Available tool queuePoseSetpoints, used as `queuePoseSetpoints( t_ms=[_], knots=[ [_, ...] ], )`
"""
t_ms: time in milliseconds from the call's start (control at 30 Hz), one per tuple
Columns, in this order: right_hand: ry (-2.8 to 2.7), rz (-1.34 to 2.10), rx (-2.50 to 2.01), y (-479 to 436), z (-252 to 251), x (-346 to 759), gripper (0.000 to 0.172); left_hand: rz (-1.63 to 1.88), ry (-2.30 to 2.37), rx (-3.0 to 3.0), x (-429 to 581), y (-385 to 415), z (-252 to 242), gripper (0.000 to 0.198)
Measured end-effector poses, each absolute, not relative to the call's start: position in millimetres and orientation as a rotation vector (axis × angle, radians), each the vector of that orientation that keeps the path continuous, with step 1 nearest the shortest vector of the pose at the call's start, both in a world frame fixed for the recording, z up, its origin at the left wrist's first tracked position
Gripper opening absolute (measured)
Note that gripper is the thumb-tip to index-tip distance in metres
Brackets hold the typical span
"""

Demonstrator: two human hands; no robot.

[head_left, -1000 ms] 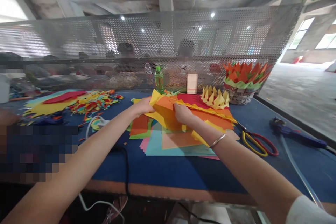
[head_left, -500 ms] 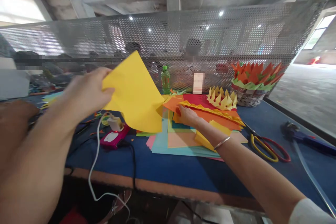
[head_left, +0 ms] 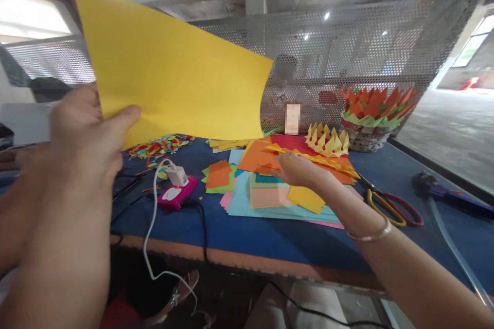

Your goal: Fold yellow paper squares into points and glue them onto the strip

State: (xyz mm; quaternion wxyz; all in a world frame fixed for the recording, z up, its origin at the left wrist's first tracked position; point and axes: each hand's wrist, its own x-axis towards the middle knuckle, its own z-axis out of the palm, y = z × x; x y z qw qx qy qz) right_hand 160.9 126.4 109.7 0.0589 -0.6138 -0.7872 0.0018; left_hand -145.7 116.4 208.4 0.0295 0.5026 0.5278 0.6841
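Blue table (head_left: 270, 241), big yellow sheet (head_left: 173, 67)

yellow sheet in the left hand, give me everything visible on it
The yellow sheet is one plain, matte piece of paper, unprinted and uncut, lifted clear of the table near the camera. It is tilted and slightly bowed, its right edge curving. The left hand pinches its lower left edge, thumb in front. Nothing else touches it.

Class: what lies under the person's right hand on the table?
The right hand rests on a paper stack: orange, yellow, peach and light-blue sheets show. Sheets directly beneath the palm are hidden.
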Motion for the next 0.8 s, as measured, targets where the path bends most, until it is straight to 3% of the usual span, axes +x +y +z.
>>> queuePoseSetpoints(
  t_ms=[133, 267, 367, 533, 633, 800],
  knots=[
    [-2.344, -0.096, -1.776, 61.3, 115.6, 164.1, 0.041, 2.001, 1.295, 1.521, -139.4, 140.3, 196.2, 0.043],
    [-2.33, -0.189, -1.679, -5.1, 86.6, 176.8, 0.053, 1.819, 1.208, 1.448, -130.5, 152.9, 184.5, 0.027],
    [-2.251, -0.51, -1.351, -38.3, 57.7, 197.4, 0.055, 1.733, 1.195, 1.415, -122.7, 154.5, 176.9, 0.028],
    [-2.208, -0.579, -1.291, -65.3, 33.1, 228.2, 0.069, 1.616, 1.208, 1.344, -107.8, 150.9, 165.9, 0.028],
    [-2.101, -0.593, -1.37, -69.8, 25.0, 236.3, 0.064, 1.542, 1.212, 1.294, -96.6, 149.6, 156.1, 0.027],
    [-2.032, -0.63, -1.41, -62.3, 14.5, 239.7, 0.039, 1.456, 1.21, 1.236, -84.0, 150.1, 134.8, 0.025]
  ],
)
